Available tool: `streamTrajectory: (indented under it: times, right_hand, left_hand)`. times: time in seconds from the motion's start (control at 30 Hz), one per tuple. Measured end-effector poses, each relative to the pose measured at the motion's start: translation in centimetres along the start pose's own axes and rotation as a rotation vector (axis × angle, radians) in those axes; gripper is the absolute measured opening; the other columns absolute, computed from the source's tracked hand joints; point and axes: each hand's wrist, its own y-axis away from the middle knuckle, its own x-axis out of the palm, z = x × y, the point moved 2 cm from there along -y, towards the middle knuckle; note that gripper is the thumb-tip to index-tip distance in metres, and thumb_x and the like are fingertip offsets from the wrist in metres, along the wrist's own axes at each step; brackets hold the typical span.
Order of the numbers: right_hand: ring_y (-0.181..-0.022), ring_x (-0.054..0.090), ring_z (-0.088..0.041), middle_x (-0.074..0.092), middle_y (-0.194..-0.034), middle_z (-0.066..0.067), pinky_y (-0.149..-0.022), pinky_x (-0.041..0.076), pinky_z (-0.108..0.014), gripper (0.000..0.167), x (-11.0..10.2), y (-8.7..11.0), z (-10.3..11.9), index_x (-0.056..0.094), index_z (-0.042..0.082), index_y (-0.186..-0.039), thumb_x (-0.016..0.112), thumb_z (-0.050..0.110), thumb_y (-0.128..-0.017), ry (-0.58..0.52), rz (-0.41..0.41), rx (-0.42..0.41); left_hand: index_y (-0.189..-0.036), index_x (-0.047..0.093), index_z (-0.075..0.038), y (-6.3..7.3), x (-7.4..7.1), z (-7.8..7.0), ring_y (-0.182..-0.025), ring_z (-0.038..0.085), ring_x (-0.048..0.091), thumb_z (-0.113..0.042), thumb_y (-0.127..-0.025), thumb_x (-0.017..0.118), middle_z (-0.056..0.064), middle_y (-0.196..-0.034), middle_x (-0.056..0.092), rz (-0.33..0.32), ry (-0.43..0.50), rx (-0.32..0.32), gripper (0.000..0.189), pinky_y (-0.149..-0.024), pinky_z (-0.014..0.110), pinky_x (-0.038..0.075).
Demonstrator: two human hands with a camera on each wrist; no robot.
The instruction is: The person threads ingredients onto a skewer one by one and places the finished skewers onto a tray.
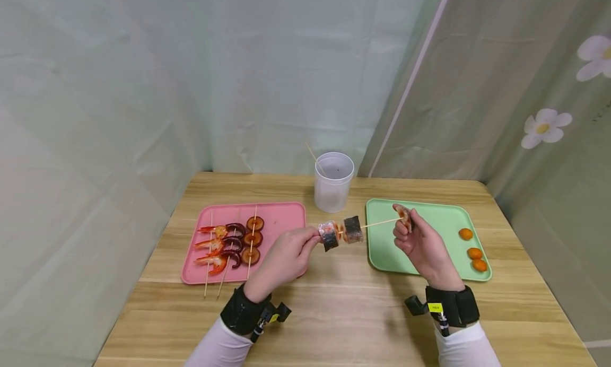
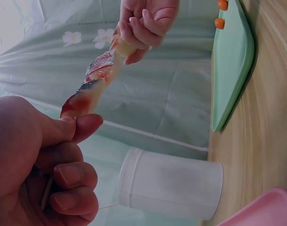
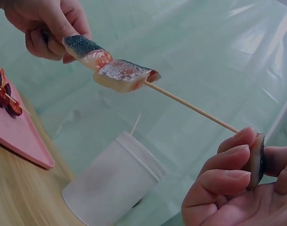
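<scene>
My left hand (image 1: 286, 252) grips one end of a thin wooden skewer (image 1: 382, 223) above the middle of the table. Threaded on it, close to those fingers, are two pieces of fish with dark silvery skin, an inner fish piece (image 1: 328, 236) and an outer fish piece (image 3: 122, 75). A bare length of stick runs on to the right. At its far tip my right hand (image 1: 427, 249) pinches a third fish piece (image 3: 257, 160) between thumb and fingers, over the green tray (image 1: 386, 250). The skewer's tip meets this piece; fingers cover part of it.
On the left lies a pink tray (image 1: 281, 214) with skewers of shrimp (image 1: 215, 245), dark curled pieces (image 1: 233, 244) and round brown slices (image 1: 253, 239). A white cup (image 1: 331, 194) holding a stick stands at the back. Small orange balls (image 1: 465, 234) sit on the green tray's right side.
</scene>
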Motion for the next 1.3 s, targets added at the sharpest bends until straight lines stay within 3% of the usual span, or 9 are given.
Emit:
streamTrajectory:
  times: [0.47,0.83,0.93,1.13,1.3]
  right_hand:
    - [-0.075,0.026,-0.016,0.047,-0.084,0.002,-0.068,0.022,-0.029,0.043,0.4,0.0,0.0,0.056,0.012,-0.141,0.024,0.033,-0.120,-0.083,0.049,-0.017]
    - [-0.075,0.026,-0.015,0.042,-0.084,0.002,-0.067,0.021,-0.029,0.043,0.5,0.0,0.0,0.055,0.013,-0.142,0.024,0.034,-0.120,-0.042,0.031,-0.028]
    - [-0.074,0.030,-0.014,0.044,-0.085,0.003,-0.068,0.022,-0.031,0.039,0.6,0.0,0.0,0.053,0.013,-0.141,0.028,0.036,-0.120,0.087,-0.043,-0.054]
    - [-0.079,0.057,-0.009,0.061,-0.089,0.003,-0.069,0.038,-0.025,0.034,1.1,-0.1,-0.3,0.060,0.010,-0.136,0.050,0.035,-0.116,0.445,-0.313,-0.144]
    - [-0.079,0.069,-0.010,0.070,-0.088,0.001,-0.069,0.044,-0.022,0.040,2.1,-0.4,-1.0,0.064,0.000,-0.140,0.061,0.028,-0.112,0.546,-0.418,-0.192]
  left_hand:
    - [-0.103,0.073,-0.012,0.1,0.0,0.0,-0.069,0.011,0.051,-0.012,-0.110,0.060,-0.007,-0.080,0.058,0.009,-0.009,-0.006,0.014,-0.067,0.032,0.046]
    - [-0.102,0.073,-0.010,0.0,-0.1,0.0,-0.069,0.012,0.052,-0.012,-0.111,0.060,-0.006,-0.080,0.059,0.020,0.002,-0.004,0.016,-0.067,0.033,0.047]
    - [-0.103,0.073,-0.008,0.0,-0.1,-0.1,-0.069,0.012,0.052,-0.012,-0.111,0.060,-0.006,-0.081,0.059,0.019,0.001,-0.005,0.016,-0.067,0.033,0.047]
    - [-0.102,0.073,-0.009,0.0,-0.1,-0.2,-0.070,0.012,0.052,-0.012,-0.110,0.060,-0.003,-0.082,0.062,0.018,-0.001,-0.002,0.016,-0.068,0.033,0.047]
    - [-0.102,0.072,-0.011,0.1,0.0,-0.3,-0.068,0.011,0.051,-0.012,-0.110,0.061,0.000,-0.082,0.064,0.012,-0.001,0.009,0.014,-0.066,0.033,0.047]
